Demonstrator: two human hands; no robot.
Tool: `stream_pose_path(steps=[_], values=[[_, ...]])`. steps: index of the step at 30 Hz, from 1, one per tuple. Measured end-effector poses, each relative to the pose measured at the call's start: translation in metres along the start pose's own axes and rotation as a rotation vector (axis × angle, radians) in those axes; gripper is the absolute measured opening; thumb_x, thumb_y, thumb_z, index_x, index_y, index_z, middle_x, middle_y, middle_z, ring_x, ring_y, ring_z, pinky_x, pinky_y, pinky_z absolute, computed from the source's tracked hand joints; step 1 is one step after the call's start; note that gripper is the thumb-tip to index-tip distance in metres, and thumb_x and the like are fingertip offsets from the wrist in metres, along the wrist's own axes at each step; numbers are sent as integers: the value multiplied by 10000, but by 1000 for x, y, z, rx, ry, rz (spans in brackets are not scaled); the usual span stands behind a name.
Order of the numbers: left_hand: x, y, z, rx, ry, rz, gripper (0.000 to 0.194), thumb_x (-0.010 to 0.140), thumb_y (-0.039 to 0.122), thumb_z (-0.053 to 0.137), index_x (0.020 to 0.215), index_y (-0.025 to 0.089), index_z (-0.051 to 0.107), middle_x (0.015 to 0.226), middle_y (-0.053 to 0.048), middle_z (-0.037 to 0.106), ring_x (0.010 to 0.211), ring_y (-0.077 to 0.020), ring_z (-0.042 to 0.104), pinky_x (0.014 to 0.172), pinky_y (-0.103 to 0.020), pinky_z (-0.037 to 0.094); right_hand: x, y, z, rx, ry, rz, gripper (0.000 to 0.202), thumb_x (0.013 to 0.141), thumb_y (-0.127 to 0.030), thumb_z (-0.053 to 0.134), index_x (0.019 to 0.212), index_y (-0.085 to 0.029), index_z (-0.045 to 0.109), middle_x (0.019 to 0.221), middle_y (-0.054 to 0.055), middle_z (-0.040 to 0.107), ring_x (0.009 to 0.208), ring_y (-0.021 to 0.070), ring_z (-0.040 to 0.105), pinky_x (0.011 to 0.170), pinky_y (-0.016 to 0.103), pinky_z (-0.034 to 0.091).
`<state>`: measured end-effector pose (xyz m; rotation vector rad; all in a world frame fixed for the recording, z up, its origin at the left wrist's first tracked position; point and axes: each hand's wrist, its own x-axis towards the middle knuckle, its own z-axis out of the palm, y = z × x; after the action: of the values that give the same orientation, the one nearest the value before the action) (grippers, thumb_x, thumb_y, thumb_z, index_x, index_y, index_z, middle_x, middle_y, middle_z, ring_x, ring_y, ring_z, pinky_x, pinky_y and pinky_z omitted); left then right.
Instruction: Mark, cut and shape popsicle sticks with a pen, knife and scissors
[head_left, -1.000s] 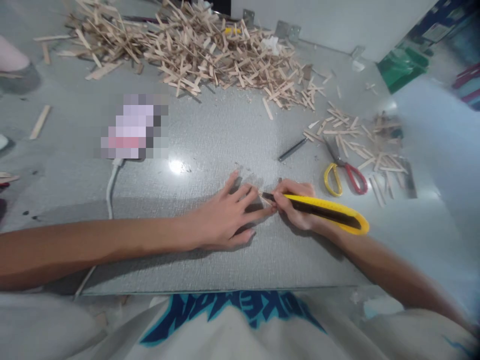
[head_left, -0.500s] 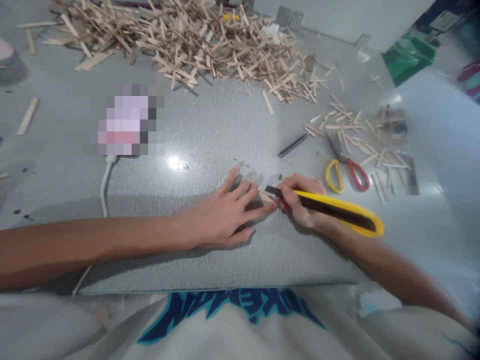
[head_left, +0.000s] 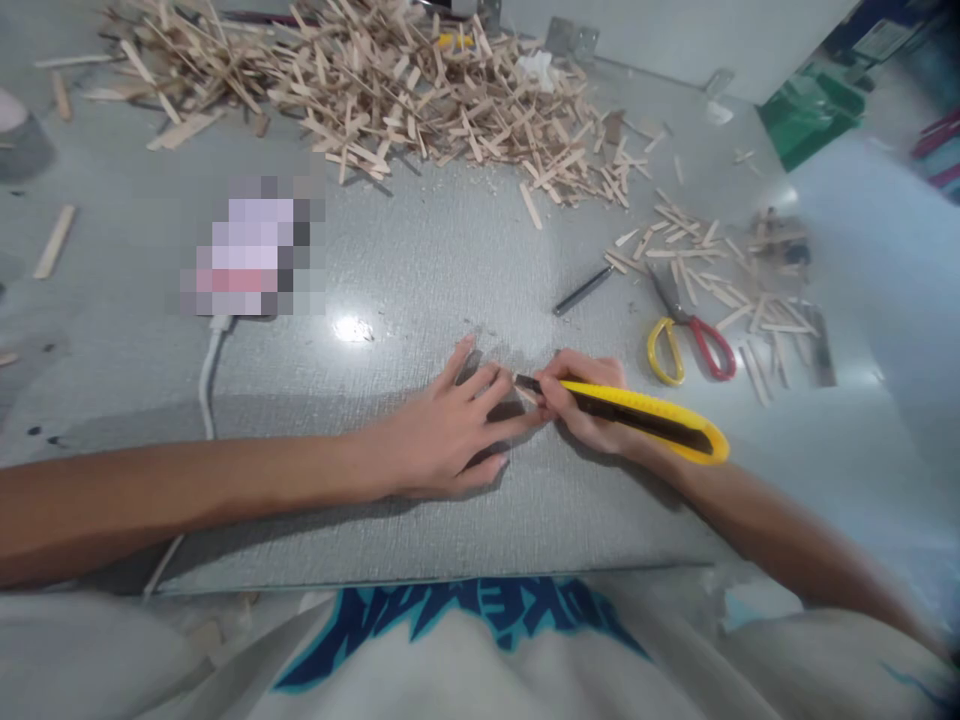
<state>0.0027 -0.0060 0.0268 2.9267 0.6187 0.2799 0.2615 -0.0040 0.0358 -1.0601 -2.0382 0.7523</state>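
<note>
My left hand (head_left: pixel 442 430) lies spread on the grey table, its fingertips at a small wooden stick (head_left: pixel 528 394) that is mostly covered by the fingers and the knife. My right hand (head_left: pixel 589 400) is closed round a yellow and black utility knife (head_left: pixel 652 415). The knife's dark front end points left and meets the stick between my left fingers. Whether the blade has gone into the wood cannot be made out.
A large pile of wooden sticks (head_left: pixel 450 100) covers the back of the table. To the right are scissors (head_left: pixel 679 320) with yellow and red handles, a dark metal rod (head_left: pixel 583 291) and scattered sticks (head_left: pixel 720 285). A blurred-out device (head_left: pixel 251 250) with a white cable (head_left: pixel 206 380) lies left.
My right hand and the utility knife have shifted left, bringing the knife's front end further over the stick. My left hand has stayed in place.
</note>
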Motion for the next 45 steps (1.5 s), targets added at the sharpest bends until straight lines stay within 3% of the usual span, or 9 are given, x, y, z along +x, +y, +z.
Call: stream_pose_path(steps=[7, 12, 22, 32, 36, 39, 45], values=[[0, 0, -1, 31, -20, 6, 651, 1104, 426, 539, 1722, 256, 422, 1527, -194, 573, 1508, -431, 484, 1329, -807, 150, 2, -1, 0, -20, -12, -13, 295, 1118, -343, 615, 849, -223, 631, 664, -43, 644, 552, 107, 584, 571, 268, 435], [-2, 3, 0, 29, -29, -59, 657, 1123, 468, 523, 1747, 324, 372, 1580, -195, 544, 1510, -443, 484, 1258, -900, 140, 2, -2, -1, -27, -32, -38, 345, 1129, -350, 575, 810, -224, 607, 664, -36, 613, 562, 113, 574, 581, 277, 427], [-3, 4, -2, -46, -57, -115, 663, 1134, 476, 503, 1766, 396, 318, 1651, -185, 499, 1535, -464, 440, 1193, -957, 101, -4, 8, -4, -89, -47, -67, 366, 1135, -405, 543, 818, -236, 616, 676, -18, 640, 567, 133, 591, 585, 285, 434], [-2, 4, -1, -55, -53, -115, 672, 1133, 459, 498, 1772, 393, 302, 1654, -191, 488, 1525, -462, 445, 1174, -977, 46, -1, 2, -6, -48, -52, -50, 441, 1134, -446, 539, 759, -228, 618, 610, -23, 627, 530, 127, 564, 574, 294, 418], [-1, 4, -2, -22, -65, -95, 672, 1133, 446, 495, 1772, 352, 310, 1639, -219, 498, 1521, -475, 455, 1165, -980, 95, -1, 2, -7, -3, -68, 13, 469, 1135, -485, 548, 755, -224, 637, 608, -22, 657, 533, 125, 594, 572, 284, 444], [-1, 5, -3, 17, -72, -81, 674, 1124, 452, 512, 1762, 317, 340, 1614, -228, 522, 1517, -471, 465, 1195, -953, 124, -1, 2, -9, -1, -62, 74, 438, 1126, -462, 582, 763, -227, 652, 625, -21, 686, 558, 130, 632, 592, 279, 474], [-3, 4, 3, 42, -16, -74, 656, 1119, 475, 522, 1735, 287, 395, 1622, -237, 523, 1517, -469, 468, 1214, -931, 123, -2, 4, -10, -96, -69, -66, 223, 1083, -363, 614, 934, -265, 748, 756, 13, 755, 629, 183, 682, 620, 323, 526]])
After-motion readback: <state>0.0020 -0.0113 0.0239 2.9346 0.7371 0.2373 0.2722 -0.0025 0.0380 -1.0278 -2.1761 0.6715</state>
